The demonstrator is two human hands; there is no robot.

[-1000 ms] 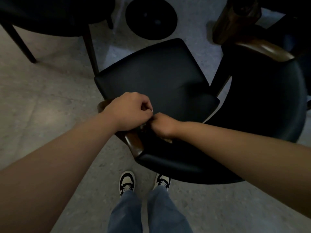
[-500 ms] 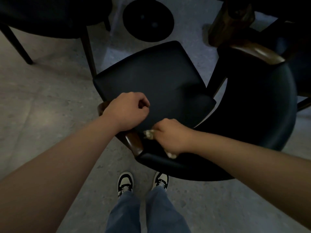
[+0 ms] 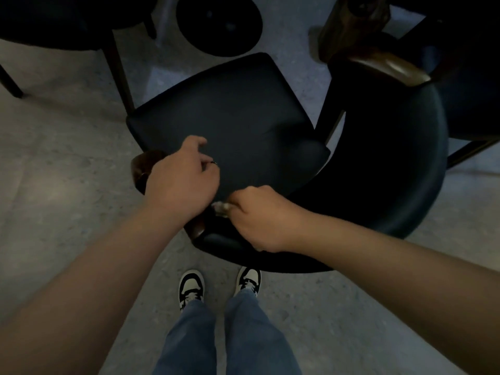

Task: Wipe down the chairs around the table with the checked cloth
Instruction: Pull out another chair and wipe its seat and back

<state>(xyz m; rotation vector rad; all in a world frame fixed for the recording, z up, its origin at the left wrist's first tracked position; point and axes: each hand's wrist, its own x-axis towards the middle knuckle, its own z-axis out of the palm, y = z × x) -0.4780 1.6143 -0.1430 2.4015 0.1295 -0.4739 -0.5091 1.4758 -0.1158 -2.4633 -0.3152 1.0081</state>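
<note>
Checked cloth [image 3: 220, 207], mostly hidden, bunched in the right hand [image 3: 259, 220], fingers curled round it, on the chair's [image 3: 230, 117] backrest rim. Left hand [image 3: 184, 180] has parted from it, fingers loosening, apparently empty: wiping now one-handed.

- Chairs: three in view. One chair [image 3: 227, 115] with a dark padded seat and curved back stands right in front of the person; a second chair [image 3: 54, 25] shows partly at the upper left; a third chair [image 3: 465, 98] shows partly at the right edge.
- Table bases: one round black base [image 3: 219, 23] on the floor at the top.
- Cloths: one cloth [image 3: 220, 208], only a small pale corner showing.
- Hands: two, a left hand [image 3: 181, 182] and a right hand [image 3: 259, 217].
- Shoes: two, a left shoe [image 3: 190, 289] and a right shoe [image 3: 249, 280].
- Rings: one small ring [image 3: 215, 163] on the left hand.
</note>
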